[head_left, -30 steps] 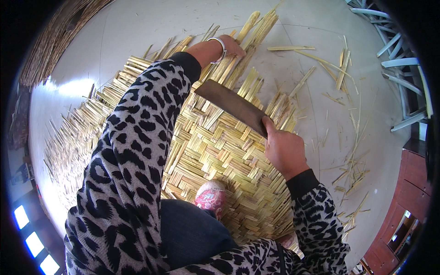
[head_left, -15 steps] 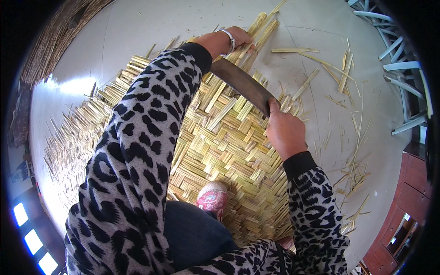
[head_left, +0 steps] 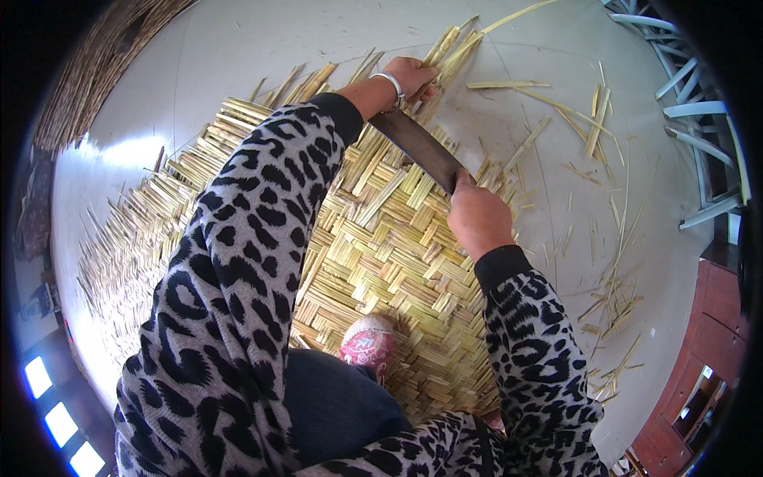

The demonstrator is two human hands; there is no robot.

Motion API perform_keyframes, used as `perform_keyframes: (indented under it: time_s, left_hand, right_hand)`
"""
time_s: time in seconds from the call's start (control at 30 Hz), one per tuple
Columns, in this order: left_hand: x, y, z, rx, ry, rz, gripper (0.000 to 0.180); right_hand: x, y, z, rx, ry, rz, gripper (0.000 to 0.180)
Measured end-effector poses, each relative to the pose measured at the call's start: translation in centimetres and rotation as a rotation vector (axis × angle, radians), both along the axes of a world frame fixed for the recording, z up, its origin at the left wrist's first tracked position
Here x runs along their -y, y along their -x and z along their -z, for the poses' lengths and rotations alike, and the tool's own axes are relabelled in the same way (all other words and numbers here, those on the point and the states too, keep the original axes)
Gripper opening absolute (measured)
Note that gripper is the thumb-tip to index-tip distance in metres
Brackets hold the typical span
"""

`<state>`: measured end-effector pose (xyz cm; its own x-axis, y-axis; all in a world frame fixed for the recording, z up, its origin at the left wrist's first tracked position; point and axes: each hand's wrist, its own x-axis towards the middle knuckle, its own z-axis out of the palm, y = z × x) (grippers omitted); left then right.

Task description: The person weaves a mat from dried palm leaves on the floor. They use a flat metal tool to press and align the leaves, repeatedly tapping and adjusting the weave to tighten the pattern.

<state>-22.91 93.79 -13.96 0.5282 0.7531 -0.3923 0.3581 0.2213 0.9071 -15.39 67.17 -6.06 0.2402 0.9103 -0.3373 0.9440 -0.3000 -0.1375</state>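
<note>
In the head view, our right hand [head_left: 479,213] has shifted slightly left over the woven mat [head_left: 397,266], and a thin strip [head_left: 517,16] now slants out past its far edge. There our left hand [head_left: 409,78] closes around loose-ended strips [head_left: 443,48]; our right grips the near end of the blade [head_left: 421,151] above the weave. The strips look light, stiff, splittable, best held bunched near the mat; the blade probably feels heavier.
</note>
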Motion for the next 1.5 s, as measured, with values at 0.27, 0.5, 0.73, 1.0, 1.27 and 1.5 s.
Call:
perform_keyframes:
  time_s: [0.27,0.5,0.73,1.0,1.27,1.5]
  left_hand:
    - [7.1,1.0,-1.2,-0.337,-0.732,0.263,0.035]
    - [-1.7,-5.5,-8.5,-0.182,-0.799,-0.013,0.042]
    - [-8.2,1.8,-0.9,-0.762,-0.789,0.45,0.051]
    - [-1.2,3.1,-0.9,-0.893,-0.675,0.506,0.066]
    - [0.3,2.1,-0.4,-0.865,-0.721,0.4,0.058]
    - [0.3,1.7,-2.1,-0.929,-0.685,0.405,0.057]
  right_hand:
    - [-1.0,0.5,2.6,0.015,-0.014,0.003,0.031]
    - [-1.5,-0.2,1.2,-0.021,-0.067,0.019,0.02]
    - [3.8,-1.4,-2.9,0.097,-0.059,-0.168,0.046]
    - [6.0,1.2,-2.4,0.066,-0.102,-0.355,0.053]
    - [4.4,2.6,-2.6,0.017,-0.072,-0.366,0.052]
    - [4.4,2.6,-2.6,0.0,-0.063,-0.368,0.053]
